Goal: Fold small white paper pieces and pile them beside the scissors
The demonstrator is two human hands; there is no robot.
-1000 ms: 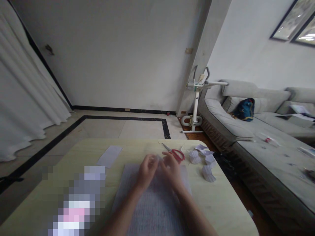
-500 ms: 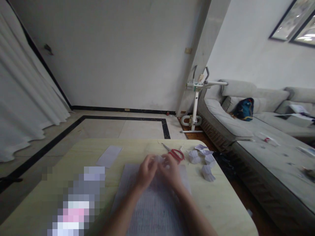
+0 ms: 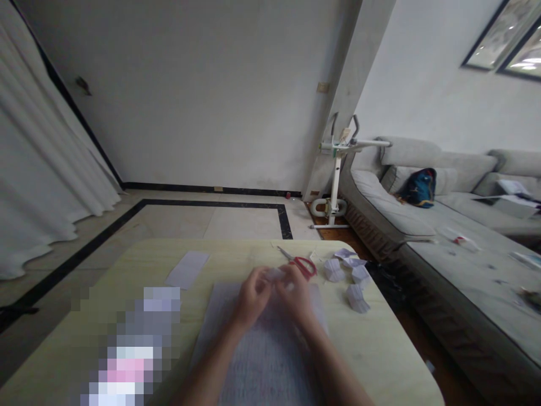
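Observation:
Between the fingertips of both hands is a small piece of white paper (image 3: 274, 274), blurred and partly covered by the fingers. My left hand (image 3: 255, 294) pinches its left side, and my right hand (image 3: 295, 290) pinches the right side. Both hands are above the far part of a large printed or written sheet (image 3: 262, 361) lying on the table. Just beyond my right hand lie red-handled scissors (image 3: 305, 267), blades pointing away to the left. Several folded paper pieces (image 3: 335, 270) sit to the right of the scissors.
A flat white paper slip (image 3: 188, 269) lies at the far left of the pale wooden table (image 3: 372, 349). The near left is pixelated. Past the table's right edge stand a grey sofa (image 3: 465, 270) and a black bag (image 3: 384, 282). A white exercise machine (image 3: 335, 180) stands behind.
Both hands stay in nearly the same place, with the fingers shifting slightly around the paper. A little more of the paper shows between them now.

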